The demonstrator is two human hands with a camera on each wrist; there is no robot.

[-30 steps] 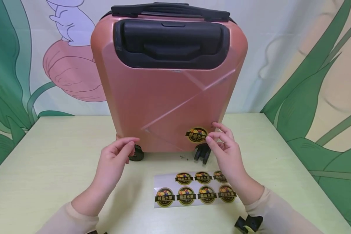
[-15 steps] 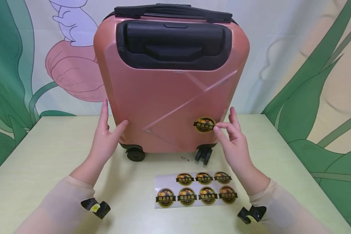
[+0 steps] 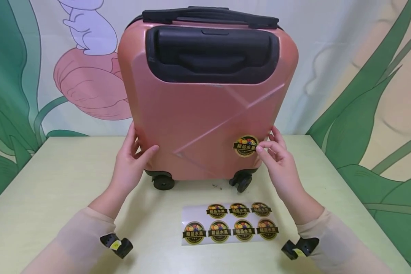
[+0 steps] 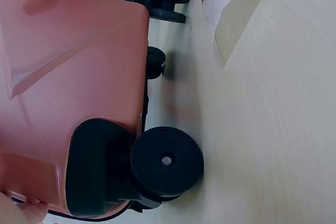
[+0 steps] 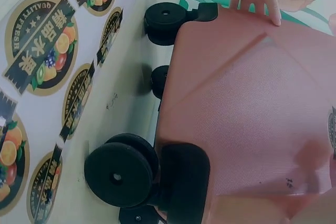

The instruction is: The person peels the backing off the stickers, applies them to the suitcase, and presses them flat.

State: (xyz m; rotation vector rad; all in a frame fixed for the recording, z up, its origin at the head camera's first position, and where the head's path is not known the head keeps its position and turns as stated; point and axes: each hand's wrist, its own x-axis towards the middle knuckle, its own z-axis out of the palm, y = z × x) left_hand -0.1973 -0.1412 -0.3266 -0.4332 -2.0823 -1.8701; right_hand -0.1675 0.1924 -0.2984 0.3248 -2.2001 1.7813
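Note:
A pink hard-shell suitcase [image 3: 205,114] stands upright on its wheels. My left hand [image 3: 130,160] grips its lower left side, thumb on the front face and fingers round the edge. Between thumb and index finger my right hand [image 3: 279,161] pinches the right edge of a round black-and-gold fruit sticker [image 3: 245,146] over the lower right of the front face. Whether the sticker touches the shell I cannot tell. The right hand's other fingers reach the suitcase's right side. In the right wrist view only the sticker's edge [image 5: 332,132] shows.
On the table [image 3: 72,182], in front of the suitcase, lies a white sheet [image 3: 193,213] bearing several matching stickers. Dark specks [image 3: 217,186] lie by the wheels. A cartoon-printed backdrop [image 3: 328,76] hangs behind.
The left hand has opened from a near-pinch and moved up to grip the suitcase's left side. The right hand has raised the sticker rightward. The suitcase has shifted slightly right.

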